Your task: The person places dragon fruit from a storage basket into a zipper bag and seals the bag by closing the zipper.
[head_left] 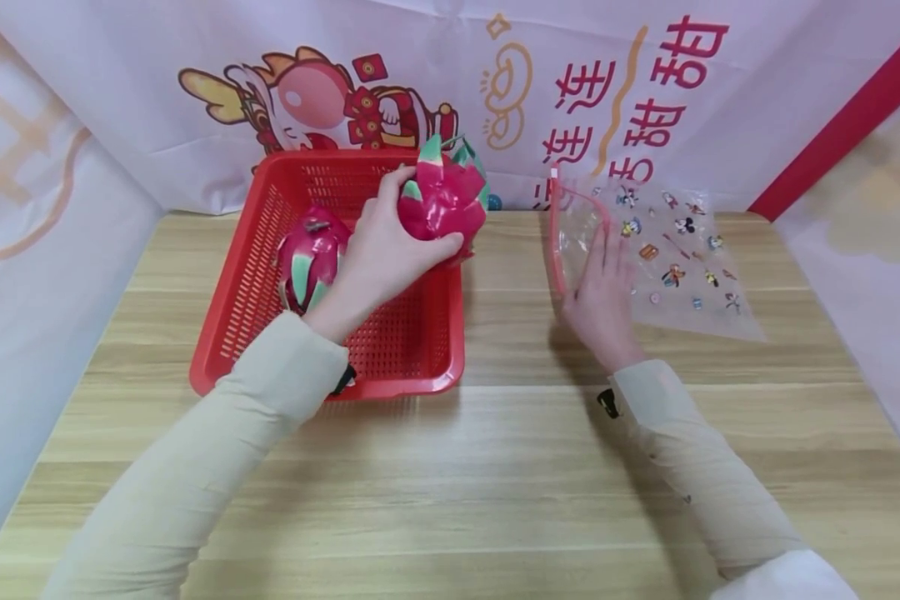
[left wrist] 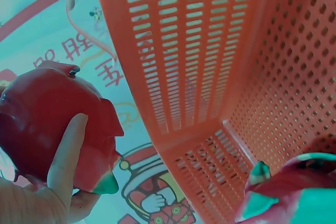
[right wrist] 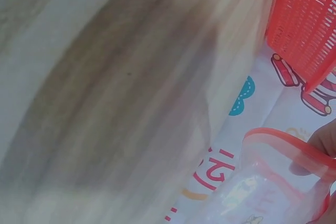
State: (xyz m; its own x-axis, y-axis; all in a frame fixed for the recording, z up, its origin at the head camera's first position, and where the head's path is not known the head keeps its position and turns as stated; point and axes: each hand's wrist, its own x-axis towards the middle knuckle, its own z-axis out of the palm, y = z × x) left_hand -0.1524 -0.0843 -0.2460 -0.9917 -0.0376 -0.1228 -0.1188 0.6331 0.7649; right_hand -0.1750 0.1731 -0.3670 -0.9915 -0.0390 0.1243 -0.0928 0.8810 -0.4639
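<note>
My left hand (head_left: 378, 250) grips a pink dragon fruit (head_left: 450, 200) with green-tipped scales, thumb on the near side, at the right rim of the red basket (head_left: 450, 371). In the left wrist view this dragon fruit (left wrist: 58, 114) appears outside the basket wall. A second dragon fruit (head_left: 317, 254) lies inside the basket on the left. My right hand (head_left: 603, 308) holds the red-edged mouth of a clear zip bag (head_left: 675, 275) printed with small cartoon figures. The right wrist view shows the bag's mouth (right wrist: 278, 137) parted, with fingers (right wrist: 324, 142) at its red edge.
The wooden table (head_left: 450, 492) spreads under everything. Behind it hangs a white cloth (head_left: 487, 50) with a cartoon dragon and red characters. A small blue round shape (head_left: 494, 202) on the cloth shows just right of the held fruit.
</note>
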